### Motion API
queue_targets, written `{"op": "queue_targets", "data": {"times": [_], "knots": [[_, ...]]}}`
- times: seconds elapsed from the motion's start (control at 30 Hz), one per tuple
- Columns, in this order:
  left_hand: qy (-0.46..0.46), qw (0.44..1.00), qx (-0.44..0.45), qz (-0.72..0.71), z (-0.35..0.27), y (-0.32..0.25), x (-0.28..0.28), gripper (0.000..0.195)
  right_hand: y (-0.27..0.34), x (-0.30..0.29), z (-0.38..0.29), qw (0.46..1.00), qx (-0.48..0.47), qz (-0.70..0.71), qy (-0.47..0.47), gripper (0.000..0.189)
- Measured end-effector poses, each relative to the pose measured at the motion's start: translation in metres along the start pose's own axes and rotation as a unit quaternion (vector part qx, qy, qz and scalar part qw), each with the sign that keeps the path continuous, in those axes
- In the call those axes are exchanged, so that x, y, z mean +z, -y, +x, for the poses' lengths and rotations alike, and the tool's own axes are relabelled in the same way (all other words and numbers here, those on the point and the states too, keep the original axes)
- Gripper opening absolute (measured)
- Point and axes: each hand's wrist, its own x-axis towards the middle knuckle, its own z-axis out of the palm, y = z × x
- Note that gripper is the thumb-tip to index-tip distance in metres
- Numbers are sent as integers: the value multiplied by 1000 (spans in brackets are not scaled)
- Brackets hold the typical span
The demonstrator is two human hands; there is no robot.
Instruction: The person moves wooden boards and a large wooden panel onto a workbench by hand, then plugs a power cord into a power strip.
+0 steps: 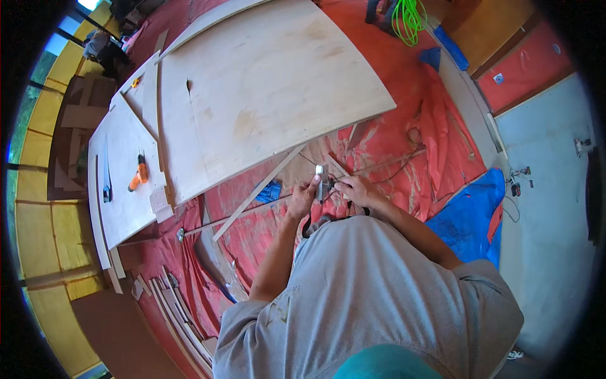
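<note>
My left hand (304, 195) holds a small, narrow, silvery-grey metal object (322, 182) upright in front of my waist; its exact kind cannot be told. On the other side of it, my right hand (358, 190) has its fingers at a small dark part (331, 183) beside the object, with the fingertips partly hidden. Ahead stands a large worktable topped with pale plywood (265, 85). An orange cordless drill (138, 174) lies on its left part, near a handsaw (107, 175) and several wood strips.
Red sheeting (246, 241) covers the floor, with a long wood strip (258, 193) leaning by the table. Wood strips (177, 312) lie lower left. A blue tarp (468, 218) is at right. Another person (102, 49) bends at the far left; a green coiled hose or cord (408, 21) hangs beyond.
</note>
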Motion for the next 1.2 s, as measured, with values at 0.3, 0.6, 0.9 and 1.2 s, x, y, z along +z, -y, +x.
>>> {"op": "queue_targets", "data": {"times": [0.3,0.6,0.9,1.2], "knots": [[-34,999,-19,-12,-1,-12,8,50,7,-1,6,995,-63,-55,-49,43],[17,999,13,-42,3,14,-12,40,3,12,17,994,-98,-47,-6,39],[4,1000,-10,14,19,69,6,42,-38,14,10,981,-177,-65,-46,33],[-33,989,-5,141,47,72,114,57,-248,15,35,999,-3,6,41,20]]}}
